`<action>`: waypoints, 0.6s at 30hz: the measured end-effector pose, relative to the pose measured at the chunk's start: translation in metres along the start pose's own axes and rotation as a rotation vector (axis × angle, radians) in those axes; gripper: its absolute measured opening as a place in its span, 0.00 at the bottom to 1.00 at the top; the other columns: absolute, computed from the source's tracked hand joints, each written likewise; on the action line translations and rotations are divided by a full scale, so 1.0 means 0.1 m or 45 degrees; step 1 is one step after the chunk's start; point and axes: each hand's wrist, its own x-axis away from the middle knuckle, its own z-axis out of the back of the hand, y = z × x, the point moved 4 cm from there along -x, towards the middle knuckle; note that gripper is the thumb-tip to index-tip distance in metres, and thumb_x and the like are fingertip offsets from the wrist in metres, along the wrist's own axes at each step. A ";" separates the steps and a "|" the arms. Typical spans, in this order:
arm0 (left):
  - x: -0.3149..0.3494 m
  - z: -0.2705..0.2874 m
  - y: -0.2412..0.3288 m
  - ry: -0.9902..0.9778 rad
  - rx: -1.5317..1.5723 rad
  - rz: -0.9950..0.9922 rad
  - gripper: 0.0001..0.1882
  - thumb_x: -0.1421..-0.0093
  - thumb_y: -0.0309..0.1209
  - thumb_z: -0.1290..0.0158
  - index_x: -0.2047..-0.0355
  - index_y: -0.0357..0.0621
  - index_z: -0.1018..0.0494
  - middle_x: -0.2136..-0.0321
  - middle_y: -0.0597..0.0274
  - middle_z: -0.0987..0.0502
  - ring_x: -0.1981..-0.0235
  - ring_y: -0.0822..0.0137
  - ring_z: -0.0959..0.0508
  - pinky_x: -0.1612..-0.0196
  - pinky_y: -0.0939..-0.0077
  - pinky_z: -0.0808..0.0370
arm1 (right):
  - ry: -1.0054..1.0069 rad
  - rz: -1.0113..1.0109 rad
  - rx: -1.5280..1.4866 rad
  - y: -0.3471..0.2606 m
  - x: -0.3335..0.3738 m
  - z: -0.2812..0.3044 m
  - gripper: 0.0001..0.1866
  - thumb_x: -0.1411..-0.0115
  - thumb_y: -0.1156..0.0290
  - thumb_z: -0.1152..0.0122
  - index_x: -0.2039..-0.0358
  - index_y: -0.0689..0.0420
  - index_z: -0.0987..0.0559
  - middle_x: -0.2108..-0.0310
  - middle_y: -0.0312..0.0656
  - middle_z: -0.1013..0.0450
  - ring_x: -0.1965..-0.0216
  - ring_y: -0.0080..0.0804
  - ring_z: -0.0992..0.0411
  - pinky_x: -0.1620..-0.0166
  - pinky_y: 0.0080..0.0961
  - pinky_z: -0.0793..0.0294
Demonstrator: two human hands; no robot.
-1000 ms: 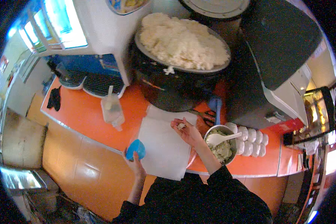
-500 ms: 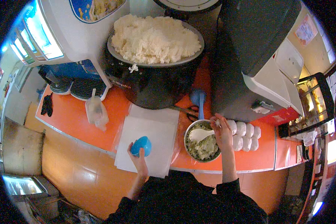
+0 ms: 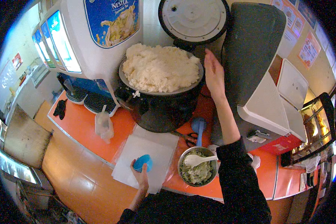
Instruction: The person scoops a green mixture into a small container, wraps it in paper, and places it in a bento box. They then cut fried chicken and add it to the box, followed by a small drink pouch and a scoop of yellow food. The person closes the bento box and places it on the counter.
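Observation:
My left hand (image 3: 141, 178) is wrapped round a small blue bowl (image 3: 143, 163), tilted over a stack of white sheets (image 3: 128, 173). My right hand (image 3: 215, 76) is raised just right of a heaped pot of white rice (image 3: 162, 69), apart from it. Its fingers are stretched out, and I see nothing in them. Below that arm stands a metal bowl (image 3: 182, 178) of pale green-flecked mixture (image 3: 199, 172), with a white rice paddle (image 3: 200, 160) resting in it. Behind the bowl lies a blue ladle (image 3: 199, 130) beside dark-handled scissors (image 3: 191, 139).
A round lid (image 3: 193, 18) stands raised behind the black rice cooker (image 3: 160, 115). A drink dispenser (image 3: 100, 63) is at left, a tall grey machine (image 3: 250, 74) at right. On the orange counter (image 3: 78, 125) are a plastic jug (image 3: 104, 126) and a black glove (image 3: 59, 108). My right sleeve hides wrapped white pieces.
My right hand has moved from beside the metal bowl up and away, to the right of the rice, and its fingers have straightened. The left still holds the blue bowl. The view has tilted upward.

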 end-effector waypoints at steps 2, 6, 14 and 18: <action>0.03 -0.04 0.04 0.005 -0.007 -0.010 0.32 0.47 0.30 0.44 0.45 0.46 0.47 0.48 0.54 0.38 0.49 0.60 0.37 0.47 0.62 0.38 | -0.019 0.256 0.000 -0.07 0.03 0.06 0.15 0.42 0.68 0.47 0.56 0.61 0.27 0.63 0.45 0.26 0.65 0.35 0.27 0.61 0.26 0.29; 0.12 -0.05 -0.01 0.049 0.132 0.185 0.33 0.46 0.32 0.44 0.44 0.53 0.48 0.48 0.55 0.42 0.49 0.57 0.37 0.52 0.57 0.33 | -0.545 0.215 0.287 0.16 0.87 0.47 0.14 0.44 0.66 0.47 0.58 0.57 0.25 0.70 0.46 0.26 0.69 0.40 0.26 0.65 0.31 0.27; 0.20 -0.20 -0.04 -0.125 0.213 0.320 0.32 0.44 0.28 0.48 0.43 0.56 0.50 0.48 0.57 0.43 0.51 0.59 0.37 0.56 0.61 0.29 | -1.614 -0.283 0.523 0.86 2.60 1.07 0.19 0.51 0.60 0.39 0.57 0.48 0.24 0.77 0.41 0.26 0.75 0.39 0.28 0.61 0.34 0.32; 0.25 -0.36 -0.09 -0.196 0.296 0.435 0.31 0.44 0.28 0.49 0.43 0.55 0.50 0.48 0.57 0.43 0.51 0.60 0.36 0.54 0.62 0.30 | -1.492 -0.234 0.716 0.98 2.80 1.13 0.19 0.52 0.59 0.38 0.59 0.49 0.23 0.77 0.41 0.26 0.73 0.38 0.28 0.55 0.35 0.35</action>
